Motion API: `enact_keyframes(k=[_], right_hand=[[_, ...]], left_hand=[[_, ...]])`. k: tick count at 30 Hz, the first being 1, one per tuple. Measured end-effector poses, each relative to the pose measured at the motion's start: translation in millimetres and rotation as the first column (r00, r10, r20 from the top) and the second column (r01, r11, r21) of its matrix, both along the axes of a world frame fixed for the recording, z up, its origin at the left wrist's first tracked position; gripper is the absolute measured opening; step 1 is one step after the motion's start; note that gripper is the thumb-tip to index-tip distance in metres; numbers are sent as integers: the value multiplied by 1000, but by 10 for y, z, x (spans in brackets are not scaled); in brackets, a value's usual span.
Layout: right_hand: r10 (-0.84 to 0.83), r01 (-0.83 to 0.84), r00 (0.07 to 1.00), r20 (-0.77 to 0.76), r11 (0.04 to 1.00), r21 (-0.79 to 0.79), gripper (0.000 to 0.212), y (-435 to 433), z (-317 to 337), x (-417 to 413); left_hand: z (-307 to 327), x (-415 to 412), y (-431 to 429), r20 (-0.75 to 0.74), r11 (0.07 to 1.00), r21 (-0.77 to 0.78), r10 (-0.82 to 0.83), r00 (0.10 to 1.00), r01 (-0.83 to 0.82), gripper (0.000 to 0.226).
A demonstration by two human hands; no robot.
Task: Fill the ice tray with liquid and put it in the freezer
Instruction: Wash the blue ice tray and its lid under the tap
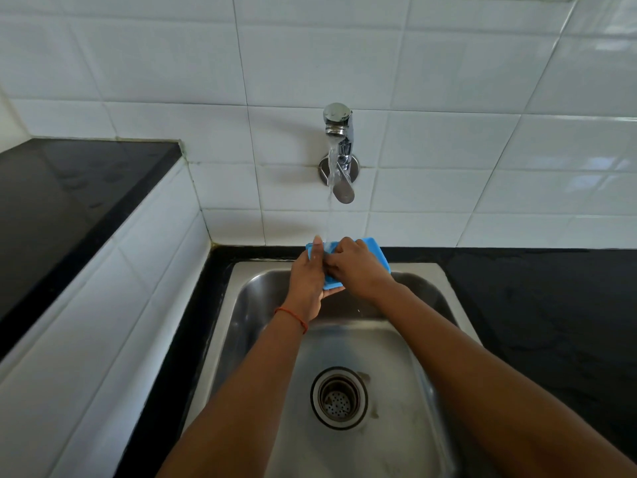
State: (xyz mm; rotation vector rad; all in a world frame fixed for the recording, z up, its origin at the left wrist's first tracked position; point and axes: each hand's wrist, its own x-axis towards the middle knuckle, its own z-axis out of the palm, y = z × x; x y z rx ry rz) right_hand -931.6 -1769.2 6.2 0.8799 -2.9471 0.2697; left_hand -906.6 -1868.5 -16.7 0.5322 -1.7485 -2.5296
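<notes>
A blue ice tray [374, 249] is held over the steel sink [248, 294], under the chrome wall tap [339, 132]. Water runs from the tap in a steady stream and lands on the tray's left part. My left hand [308, 276] grips the tray's left end from below, thumb up along its edge. My right hand [358, 267] lies over the tray's middle, fingers curled onto it. Most of the tray is hidden by both hands, so its cells do not show.
The sink's drain strainer [339, 396] lies near me in the basin. Black countertop [537, 291] runs to the right and behind the sink. A higher black ledge [65, 201] stands at the left above white tiles. White tiled wall [448, 81] behind.
</notes>
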Motion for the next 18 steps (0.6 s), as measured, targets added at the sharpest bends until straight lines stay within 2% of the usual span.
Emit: enact_keyframes(k=[2, 4, 10, 14, 18], right_hand=[[16, -7, 997, 71, 993, -116, 29, 35, 21, 10], [48, -31, 996, 80, 978, -204, 29, 104, 22, 46], [13, -8, 998, 59, 998, -70, 28, 83, -88, 157], [79, -72, 988, 134, 996, -62, 30, 125, -18, 124], [87, -89, 996, 23, 994, 62, 27, 93, -42, 77]], left_hand=[[-13, -9, -33, -8, 1000, 13, 16, 1000, -16, 43], [-18, -41, -90, 24, 996, 75, 54, 998, -56, 36], [-52, -34, -71, 17, 999, 47, 18, 1000, -19, 38], [-54, -19, -114, 11, 998, 49, 41, 999, -42, 39], [-59, -17, -92, -13, 998, 31, 48, 999, -48, 36]])
